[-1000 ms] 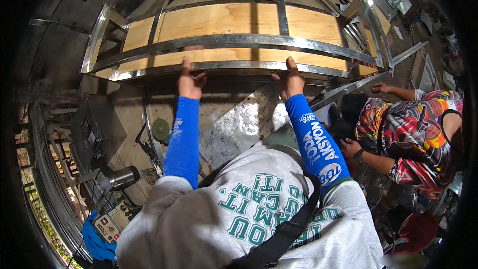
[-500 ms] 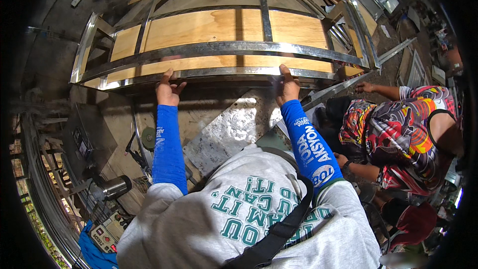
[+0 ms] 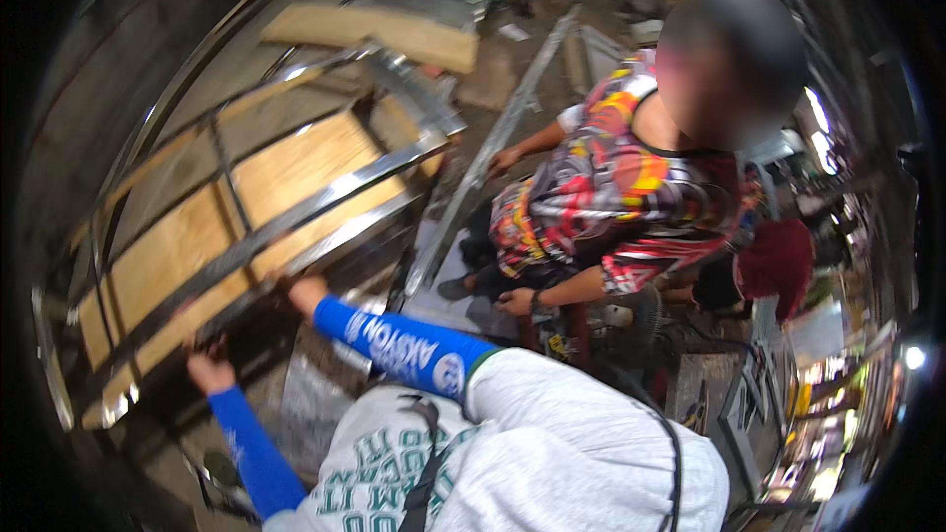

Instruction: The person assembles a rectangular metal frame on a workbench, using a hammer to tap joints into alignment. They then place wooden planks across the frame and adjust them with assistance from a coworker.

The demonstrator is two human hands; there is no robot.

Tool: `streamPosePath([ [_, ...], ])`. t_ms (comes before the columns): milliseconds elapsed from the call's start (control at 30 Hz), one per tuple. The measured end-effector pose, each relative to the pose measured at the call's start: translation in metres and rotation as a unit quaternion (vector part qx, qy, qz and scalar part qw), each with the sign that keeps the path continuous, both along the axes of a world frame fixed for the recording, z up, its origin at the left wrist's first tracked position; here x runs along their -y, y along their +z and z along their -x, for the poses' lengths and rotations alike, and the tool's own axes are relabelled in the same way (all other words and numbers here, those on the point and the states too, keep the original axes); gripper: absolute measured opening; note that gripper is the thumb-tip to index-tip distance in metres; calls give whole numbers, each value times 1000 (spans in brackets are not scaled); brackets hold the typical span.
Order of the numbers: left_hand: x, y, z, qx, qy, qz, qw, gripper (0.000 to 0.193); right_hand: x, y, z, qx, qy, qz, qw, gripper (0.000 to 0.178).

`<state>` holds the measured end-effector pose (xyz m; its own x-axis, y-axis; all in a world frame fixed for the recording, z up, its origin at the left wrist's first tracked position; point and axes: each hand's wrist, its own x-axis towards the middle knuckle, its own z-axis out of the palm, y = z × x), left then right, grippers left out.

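A long frame of shiny metal tubing (image 3: 340,187) with plywood panels (image 3: 304,166) set in it lies across the left half of the view, slanting up to the right. My left hand (image 3: 209,370) grips its near lower rail, fingers curled at the edge. Farther right along that same rail, my right hand (image 3: 306,293) also has hold of it. Motion blurs both hands, and the frame hides part of the right fingers. Blue sleeves cover both forearms.
To my right a person in a patterned shirt (image 3: 631,177) sits or crouches, one hand by a long metal bar (image 3: 493,153). A loose wooden board (image 3: 370,32) lies beyond the frame. Someone in dark red (image 3: 777,266) is farther right, near a metal-edged panel (image 3: 744,424).
My view has swung to the right, so the frame now appears at the left and slanted. Both hands stay on its near rail. The neighbouring person now appears nearer the middle.
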<state>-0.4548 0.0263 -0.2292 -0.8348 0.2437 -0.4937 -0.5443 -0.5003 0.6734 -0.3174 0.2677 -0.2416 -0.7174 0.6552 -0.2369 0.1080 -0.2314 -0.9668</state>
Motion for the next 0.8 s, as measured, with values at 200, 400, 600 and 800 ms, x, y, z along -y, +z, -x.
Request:
streamPosePath([
  [200, 2, 24, -11, -6, 51, 95, 994, 39, 12, 59, -13, 7, -58, 243, 968, 44],
  [400, -17, 45, -26, -24, 104, 151, 983, 35, 20, 46, -5, -61, -94, 193, 975, 37],
  [600, -1, 26, -19, -23, 105, 140, 984, 34, 18, 67, -9, 4, -66, 241, 968, 38],
  [800, -10, 23, -13, -18, 48, 135, 990, 38, 10, 49, -4, -22, -111, 141, 984, 51],
])
